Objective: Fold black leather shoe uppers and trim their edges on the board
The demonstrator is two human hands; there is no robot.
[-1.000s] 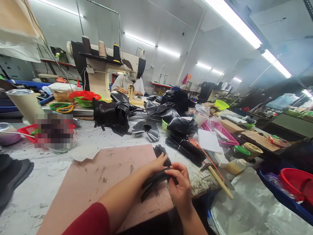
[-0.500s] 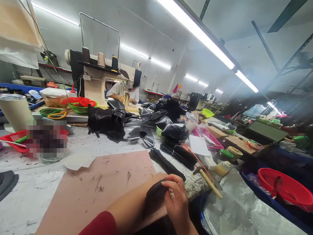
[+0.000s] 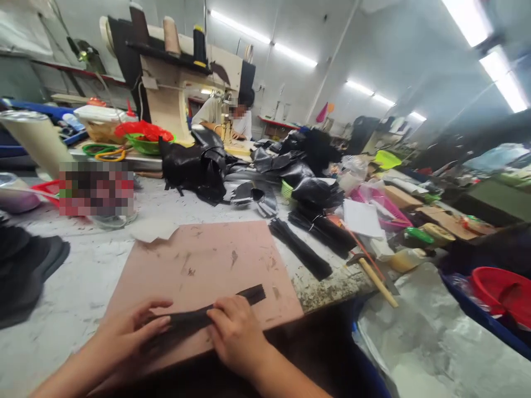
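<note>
A person's two bare hands are at work low over a pink board that lies on the white, marked desk. A black strip runs slantwise between them, above the board's near part, its right end sticking out past the knuckles of the right hand. That hand pinches the strip between thumb and bent fingers. The left hand is at the strip's other end, with forefinger and thumb slightly apart and the thumb against the strip; whether its hidden fingers grip cannot be told. Just beside the board's right edge lies a bundle of black strips, and next to it a thicker black bundle. Farther right are a hammer with a wooden handle, a white spiral notebook and a pink basket. Black leather pieces are heaped beyond the board, in front of a sewing machine carrying three thread cones; a co-worker in a pale top bends behind it. Dark flat pieces are stacked at the far left of the desk, near a tilted-looking cream tumbler.
</note>
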